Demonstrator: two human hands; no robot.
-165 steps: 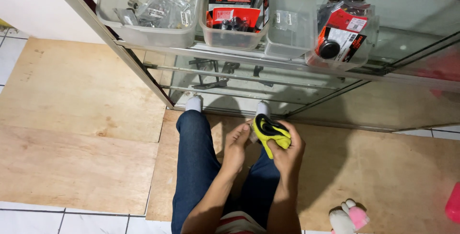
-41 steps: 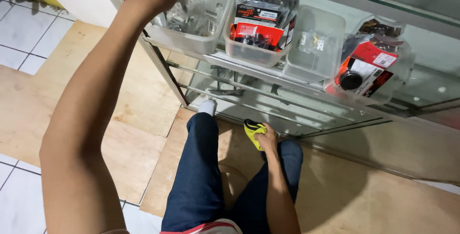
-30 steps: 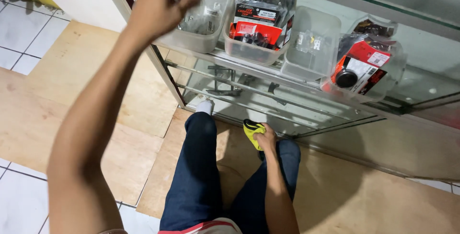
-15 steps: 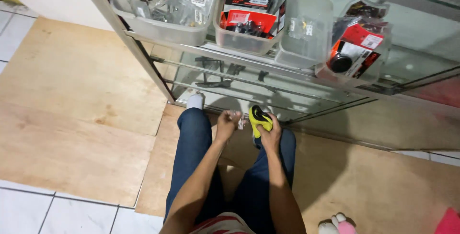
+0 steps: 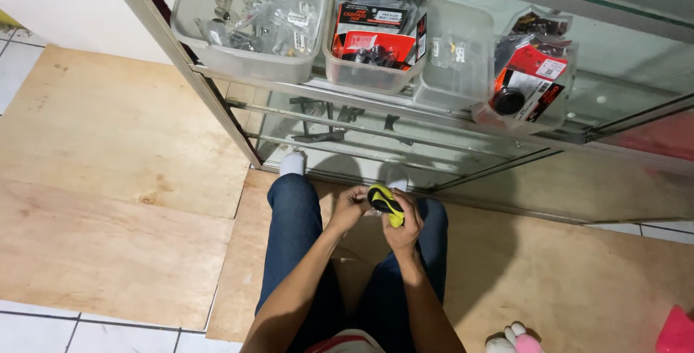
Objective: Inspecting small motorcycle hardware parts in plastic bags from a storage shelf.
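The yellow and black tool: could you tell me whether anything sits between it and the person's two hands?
Nothing visible does. The right hand holds the yellow and black tool, and the left hand touches it from the other side.

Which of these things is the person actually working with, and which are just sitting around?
In hand:
- yellow and black tool, gripped in the right hand
- left hand, fingers at the tool's end

Just lying about:
- clear bin of bagged metal parts
- bin of red and black packets
- nearly empty clear bin
- pink and white soft toy on the plywood floor
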